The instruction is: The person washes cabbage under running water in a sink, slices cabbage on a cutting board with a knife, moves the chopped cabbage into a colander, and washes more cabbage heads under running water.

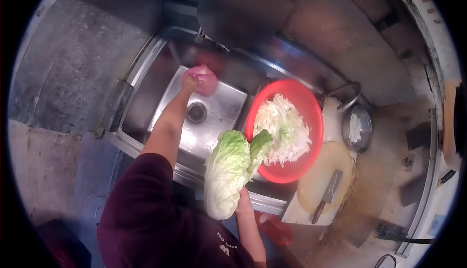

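Note:
My left hand (191, 81) reaches into the steel sink (221, 110), its fingers closed on a crumpled pink plastic bag (206, 84). In my right hand (242, 202) is a whole napa cabbage (224, 173), pale at the base with green leaf tips. It hangs over the sink's front edge, one loose leaf sticking out toward the red basin (317, 122). Most of the right hand is hidden behind the cabbage. Shredded cabbage (284, 127) is heaped inside the basin.
Right of the basin, a cleaver-like knife (332, 188) lies on a round cutting board (306, 190). A metal bowl (367, 144) with white pieces stands behind it. A faucet (199, 35) rises at the sink's back. The drain (196, 112) is near my left forearm.

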A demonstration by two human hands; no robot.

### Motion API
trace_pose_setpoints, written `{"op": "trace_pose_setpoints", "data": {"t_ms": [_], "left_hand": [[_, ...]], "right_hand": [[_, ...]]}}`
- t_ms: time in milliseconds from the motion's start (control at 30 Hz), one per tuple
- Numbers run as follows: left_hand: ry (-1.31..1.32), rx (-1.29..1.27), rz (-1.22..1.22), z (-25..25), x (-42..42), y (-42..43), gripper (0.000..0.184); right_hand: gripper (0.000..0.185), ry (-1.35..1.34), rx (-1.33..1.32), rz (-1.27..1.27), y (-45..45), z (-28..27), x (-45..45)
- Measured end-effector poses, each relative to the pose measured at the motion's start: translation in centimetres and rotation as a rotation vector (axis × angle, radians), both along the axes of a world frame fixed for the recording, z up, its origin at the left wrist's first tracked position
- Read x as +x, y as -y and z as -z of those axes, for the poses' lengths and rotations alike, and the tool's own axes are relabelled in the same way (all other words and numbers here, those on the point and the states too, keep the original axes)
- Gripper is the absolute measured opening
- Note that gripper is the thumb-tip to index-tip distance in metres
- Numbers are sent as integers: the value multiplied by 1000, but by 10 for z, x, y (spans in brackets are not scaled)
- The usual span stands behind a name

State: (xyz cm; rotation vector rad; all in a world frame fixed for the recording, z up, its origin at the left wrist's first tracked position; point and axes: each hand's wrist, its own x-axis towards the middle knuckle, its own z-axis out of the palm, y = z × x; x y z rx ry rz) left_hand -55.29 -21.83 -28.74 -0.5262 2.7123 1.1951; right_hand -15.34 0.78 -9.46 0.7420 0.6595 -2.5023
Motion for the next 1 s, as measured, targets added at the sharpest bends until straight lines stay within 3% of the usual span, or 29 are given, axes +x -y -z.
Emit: {"op": "trace_pose_setpoints", "data": {"t_ms": [67,167,200,300,333,433,467,633,733,867,1000], "left_hand": [[25,320,-60,-27,8,2,34],[-77,-145,138,-4,-12,27,38],[41,-3,203,1,-21,36,42],[72,384,55,-71,-1,18,41],[201,271,204,-87,-10,24,37],[183,484,169,-150,-4,31,35],[89,351,181,-169,-10,35,34],[-19,672,-98,-263,-52,77,19],[-115,877,-49,-322,-65,96,18],[-349,845,-58,-391,-75,111,14],[-413,791,-79,-394,-108,136,13]], "right_hand": [[71,-36,12,-23,0,-4,-2],[73,-35,-28,-28,-2,-1,0],[73,-31,-54,-23,-1,2,-1],[72,-40,-54,-89,-2,3,-13],[71,-64,-55,-96,-2,3,-17],[67,-111,-29,-106,-2,3,-21],[65,-109,-8,-111,-2,4,-23],[60,-81,-32,-113,8,3,-36],[59,-81,-49,-142,13,14,-42],[61,-134,-56,-161,18,17,-50],[64,-122,-18,-149,24,25,-58]]}}
